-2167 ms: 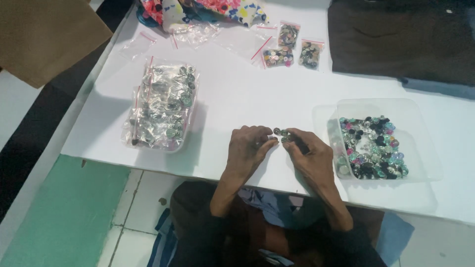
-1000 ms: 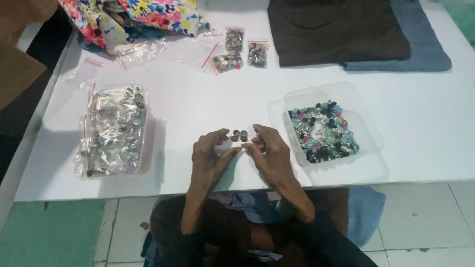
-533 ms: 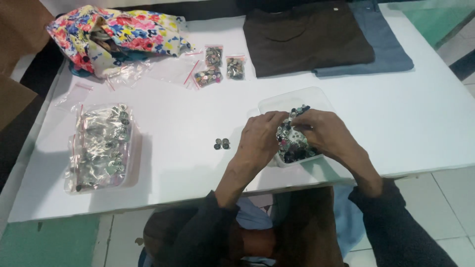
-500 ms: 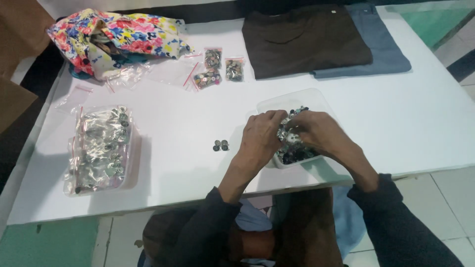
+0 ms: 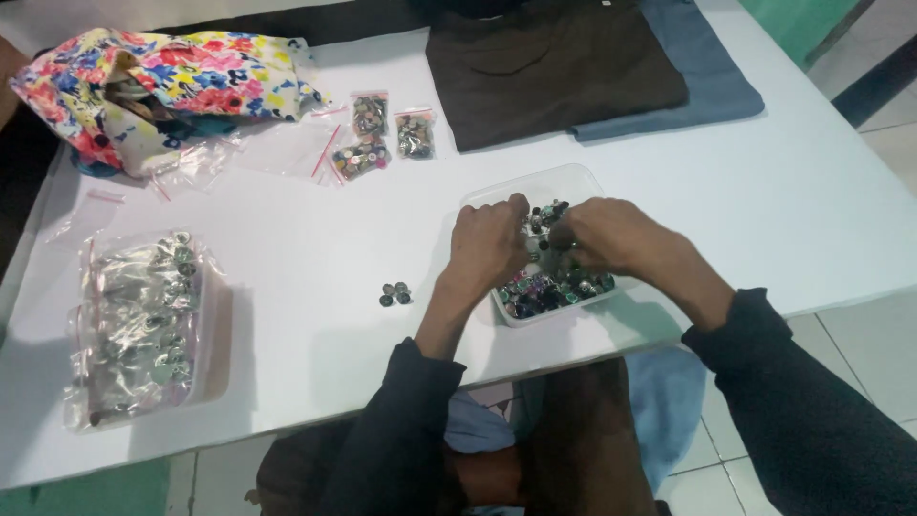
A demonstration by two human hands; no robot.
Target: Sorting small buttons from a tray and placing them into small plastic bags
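Both hands moved from table centre into clear tray (image 5: pixel 573 180) of mixed buttons (image 5: pixel 544 287). Left hand (image 5: pixel 487 244) and right hand (image 5: pixel 602 234) curled over pile, grip contents hidden. Button pair (image 5: pixel 394 294) lies left, nearer left hand.

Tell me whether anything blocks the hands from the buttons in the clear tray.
Nothing visible does. The left hand and right hand are already down in the open clear tray, on the buttons.
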